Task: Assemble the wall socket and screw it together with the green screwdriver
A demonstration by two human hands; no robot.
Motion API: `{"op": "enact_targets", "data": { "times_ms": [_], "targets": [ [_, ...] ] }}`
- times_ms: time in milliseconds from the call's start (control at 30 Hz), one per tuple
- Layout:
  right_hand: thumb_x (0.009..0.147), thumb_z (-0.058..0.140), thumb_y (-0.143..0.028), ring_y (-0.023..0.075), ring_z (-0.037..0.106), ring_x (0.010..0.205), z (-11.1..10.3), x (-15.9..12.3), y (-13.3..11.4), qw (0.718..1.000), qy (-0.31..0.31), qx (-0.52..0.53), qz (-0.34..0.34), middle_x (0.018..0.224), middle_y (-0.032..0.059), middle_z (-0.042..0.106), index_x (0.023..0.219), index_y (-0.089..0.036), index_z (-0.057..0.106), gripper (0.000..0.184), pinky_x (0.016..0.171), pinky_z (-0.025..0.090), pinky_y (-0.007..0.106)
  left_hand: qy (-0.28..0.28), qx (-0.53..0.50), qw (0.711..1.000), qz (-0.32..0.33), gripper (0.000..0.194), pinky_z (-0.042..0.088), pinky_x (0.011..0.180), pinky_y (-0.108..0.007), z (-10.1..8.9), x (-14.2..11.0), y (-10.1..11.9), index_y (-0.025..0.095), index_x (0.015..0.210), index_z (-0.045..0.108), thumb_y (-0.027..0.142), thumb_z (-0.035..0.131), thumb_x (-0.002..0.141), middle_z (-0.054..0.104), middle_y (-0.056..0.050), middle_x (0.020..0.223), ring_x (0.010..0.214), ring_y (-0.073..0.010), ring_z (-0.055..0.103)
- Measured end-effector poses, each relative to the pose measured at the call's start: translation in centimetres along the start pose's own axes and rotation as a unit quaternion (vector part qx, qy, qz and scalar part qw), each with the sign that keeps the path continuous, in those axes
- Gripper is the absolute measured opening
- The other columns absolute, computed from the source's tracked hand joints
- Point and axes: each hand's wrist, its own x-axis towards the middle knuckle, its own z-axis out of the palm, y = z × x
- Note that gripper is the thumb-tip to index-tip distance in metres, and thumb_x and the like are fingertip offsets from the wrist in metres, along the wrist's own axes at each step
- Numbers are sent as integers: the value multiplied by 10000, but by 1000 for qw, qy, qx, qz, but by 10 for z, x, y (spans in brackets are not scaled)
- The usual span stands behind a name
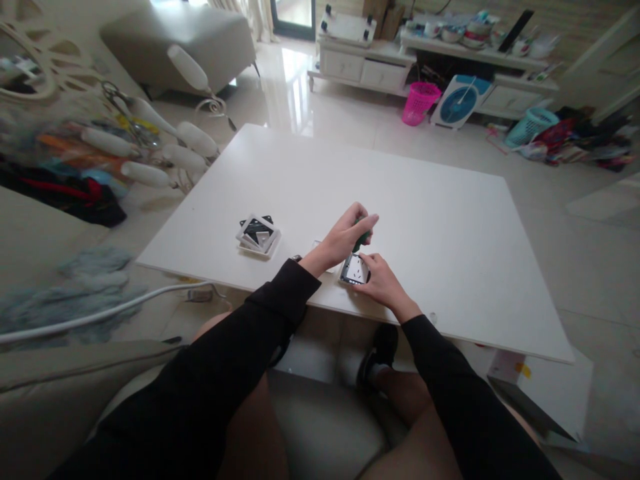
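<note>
My left hand (351,233) is closed in a fist around the dark green handle of a screwdriver (361,239), held upright over the upper edge of a wall socket. Its tip is too small to make out. The wall socket (356,269), with a white slotted face and a dark rim, lies near the table's front edge. My right hand (381,280) grips the socket's right side between thumb and fingers. Left of my hands sits a stack of white square frames (259,235) with black plates among them. A pale piece is partly hidden behind my left wrist.
The white table (430,220) spans the middle of the view. A white lamp (197,139) with several arms stands by its left edge. Beyond are a pink basket (420,103), a blue-and-white fan (460,101) and a low white cabinet (363,70). A white cable (125,308) runs at lower left.
</note>
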Motion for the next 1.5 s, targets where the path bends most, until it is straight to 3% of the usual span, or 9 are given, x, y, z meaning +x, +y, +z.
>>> {"op": "enact_targets", "data": {
  "times_ms": [100,300,533,667,800,1000,1233,1400,1500],
  "targets": [
    [700,848,-293,317,589,1123,0,0,1,1000,2,2,-4,1206,115,569,1428,-203,554,791,1046,510,482,6,27,1000,-10,467,426,599,-222,-1,2,1,186,797,519,608,688,904,593,23,688,637,-89,569],
    [692,863,-307,318,586,1122,0,0,1,1000,0,-3,-3,1203,118,564,1432,-191,555,809,1049,506,480,22,13,1000,1,477,459,621,-249,-2,5,-3,195,880,568,635,452,1020,594,17,662,612,-108,572],
    [704,849,-307,319,586,1124,0,0,-1,1000,0,-6,-1,1205,122,565,1434,-179,549,799,1048,508,482,3,5,1000,-13,409,437,627,-221,-1,3,-4,197,828,493,544,687,922,575,37,704,643,-85,560],
    [709,849,-314,318,587,1121,0,-1,-1,1000,4,-5,-7,1203,118,566,1434,-192,549,793,1051,508,485,3,30,1000,3,481,430,601,-243,-4,6,-7,169,825,605,633,586,953,595,-5,703,649,-110,567],
    [698,852,-304,321,587,1124,0,-1,0,1000,0,-9,-3,1200,118,568,1422,-189,556,790,1047,509,481,7,-6,1000,3,475,454,614,-251,-3,4,-8,199,890,573,645,457,1007,580,19,640,597,-115,543],
    [711,843,-307,321,584,1128,0,0,0,1000,2,-3,-9,1195,109,566,1415,-212,556,766,1044,508,488,-13,-12,1000,-20,407,456,660,-229,-1,3,-8,194,817,523,561,681,889,607,29,744,666,-92,577],
    [708,845,-309,323,583,1134,-2,-1,-2,1000,-6,-3,1,1209,125,564,1428,-174,552,789,1044,507,474,18,26,999,19,493,445,629,-257,-6,7,-10,189,837,608,624,446,1004,587,12,631,596,-110,532],
    [706,845,-303,324,587,1133,0,0,1,1000,-1,-3,-5,1202,116,567,1433,-201,551,791,1043,508,480,14,1,1000,5,398,429,627,-231,-6,5,-10,203,791,504,551,651,918,571,35,674,621,-89,526],
    [708,848,-316,327,588,1135,1,0,2,1000,2,-3,-8,1204,118,567,1430,-203,551,789,1045,509,489,13,20,1000,1,411,397,588,-235,-7,5,-10,182,765,569,554,700,880,545,30,676,612,-86,510]
  ]
}}
